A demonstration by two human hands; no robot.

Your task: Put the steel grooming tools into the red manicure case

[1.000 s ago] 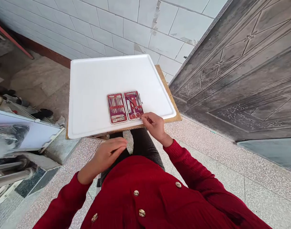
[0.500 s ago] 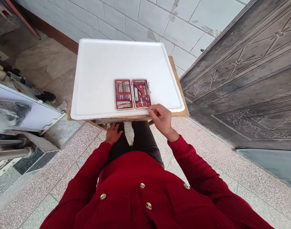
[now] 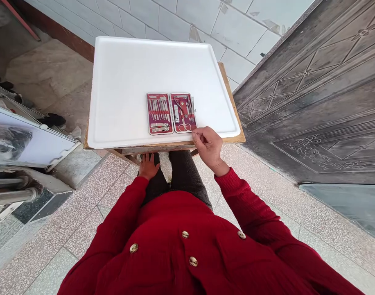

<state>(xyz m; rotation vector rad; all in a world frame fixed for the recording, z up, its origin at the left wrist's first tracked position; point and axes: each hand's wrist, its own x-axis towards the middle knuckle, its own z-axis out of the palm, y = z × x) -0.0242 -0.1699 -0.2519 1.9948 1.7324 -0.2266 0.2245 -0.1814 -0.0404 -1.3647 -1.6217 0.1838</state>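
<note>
An unfolded manicure set case [image 3: 171, 123] lies on a white foam board [image 3: 123, 82], near its front edge. Its left half carries a row of slim metal tools [image 3: 158, 108] under a red strap, with nail clippers [image 3: 159, 127] below them. In the right half are small scissors [image 3: 184, 126], another nail clipper [image 3: 176, 114] and red-handled nippers [image 3: 184, 107]. My right hand [image 3: 209, 148] is curled at the case's lower right corner, thumb and forefinger pinched together; whatever is between them is hidden. My left hand [image 3: 148, 166] rests on my thigh, fingers spread, holding nothing.
The board lies on a wooden table [image 3: 241, 137] whose edge shows at the front and right. A tiled wall [image 3: 166, 22] stands behind it. To the right is a dark patterned metal door [image 3: 313, 102]; a white-panelled unit [image 3: 43, 141] stands at left.
The view has shifted slightly, so board and case appear higher. My right hand stays at the case's corner with its fingers pinched, and my left hand remains on my thigh.
</note>
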